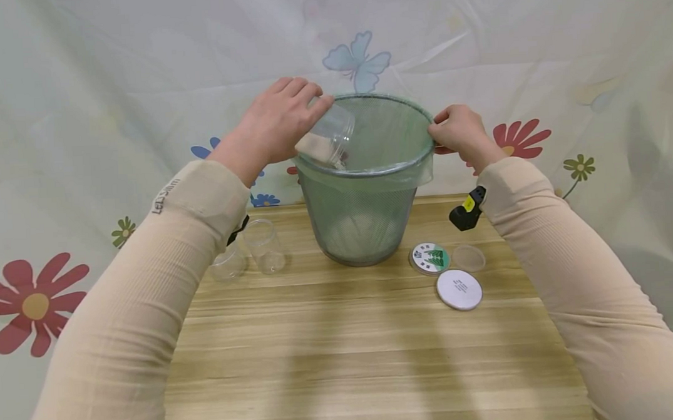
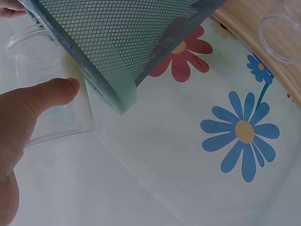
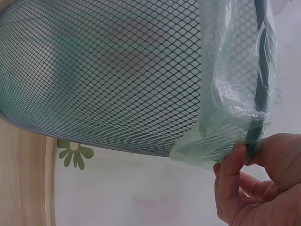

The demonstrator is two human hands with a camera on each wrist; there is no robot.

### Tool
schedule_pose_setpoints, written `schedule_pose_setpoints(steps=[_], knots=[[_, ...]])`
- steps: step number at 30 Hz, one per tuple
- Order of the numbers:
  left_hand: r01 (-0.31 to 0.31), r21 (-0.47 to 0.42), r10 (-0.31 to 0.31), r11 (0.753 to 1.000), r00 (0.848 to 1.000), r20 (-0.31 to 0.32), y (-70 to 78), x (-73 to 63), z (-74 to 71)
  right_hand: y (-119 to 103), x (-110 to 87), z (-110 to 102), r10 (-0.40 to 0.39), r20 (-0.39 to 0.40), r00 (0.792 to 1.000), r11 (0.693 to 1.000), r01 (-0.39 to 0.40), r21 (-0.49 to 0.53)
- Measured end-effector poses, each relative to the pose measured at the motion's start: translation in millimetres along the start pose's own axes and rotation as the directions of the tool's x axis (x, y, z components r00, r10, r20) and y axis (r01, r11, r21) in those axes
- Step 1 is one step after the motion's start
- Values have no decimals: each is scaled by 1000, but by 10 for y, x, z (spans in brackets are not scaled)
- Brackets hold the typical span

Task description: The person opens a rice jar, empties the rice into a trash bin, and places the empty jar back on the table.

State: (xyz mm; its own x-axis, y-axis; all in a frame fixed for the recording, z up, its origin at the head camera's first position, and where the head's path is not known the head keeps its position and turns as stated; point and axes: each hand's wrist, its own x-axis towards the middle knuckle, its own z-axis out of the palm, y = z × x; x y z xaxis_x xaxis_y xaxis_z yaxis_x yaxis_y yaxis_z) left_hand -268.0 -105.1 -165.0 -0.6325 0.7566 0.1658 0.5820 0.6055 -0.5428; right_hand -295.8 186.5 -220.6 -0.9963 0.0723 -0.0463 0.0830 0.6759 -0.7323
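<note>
My left hand (image 1: 284, 121) holds a clear plastic jar (image 1: 338, 123) tipped on its side over the left rim of a mesh wastebasket (image 1: 359, 218). Pale, fine contents (image 1: 314, 147) lie along the jar's lower wall, towards its mouth. In the left wrist view the thumb (image 2: 54, 98) presses against the jar's side, beside the basket rim. A thin green bin bag (image 3: 230, 89) lines the basket and folds over its rim. Opposite, my right hand (image 1: 461, 129) pinches the rim and the bag's folded edge between thumb and fingers.
Two clear empty containers, a taller one (image 1: 265, 247) and a shorter one (image 1: 228, 263), stand left of the basket. To its right lie a printed green-and-white lid (image 1: 430, 258), a clear disc (image 1: 469, 258) and a white round lid (image 1: 460, 290). A flowered curtain (image 1: 156, 86) hangs behind the wooden table (image 1: 354, 359).
</note>
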Motion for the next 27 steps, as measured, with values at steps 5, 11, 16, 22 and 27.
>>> schedule_pose_setpoints(steps=[5,11,16,22,27], knots=[[-15,6,15,1000,1000,-27,-3,13,3,1,8,5,0,-1,1000,1000,0,-1],[-22,16,23,1000,999,-33,0,25,-1,0,10,8,-2,0,1000,1000,2,3],[-25,15,26,1000,999,-35,11,37,5,2,9,8,-3,0,1000,1000,3,4],[-33,19,34,999,999,-42,20,49,4,8,12,8,0,1,1000,1000,0,8],[-41,37,42,998,999,-26,34,67,-17,11,10,6,-3,3,1000,1000,3,1]])
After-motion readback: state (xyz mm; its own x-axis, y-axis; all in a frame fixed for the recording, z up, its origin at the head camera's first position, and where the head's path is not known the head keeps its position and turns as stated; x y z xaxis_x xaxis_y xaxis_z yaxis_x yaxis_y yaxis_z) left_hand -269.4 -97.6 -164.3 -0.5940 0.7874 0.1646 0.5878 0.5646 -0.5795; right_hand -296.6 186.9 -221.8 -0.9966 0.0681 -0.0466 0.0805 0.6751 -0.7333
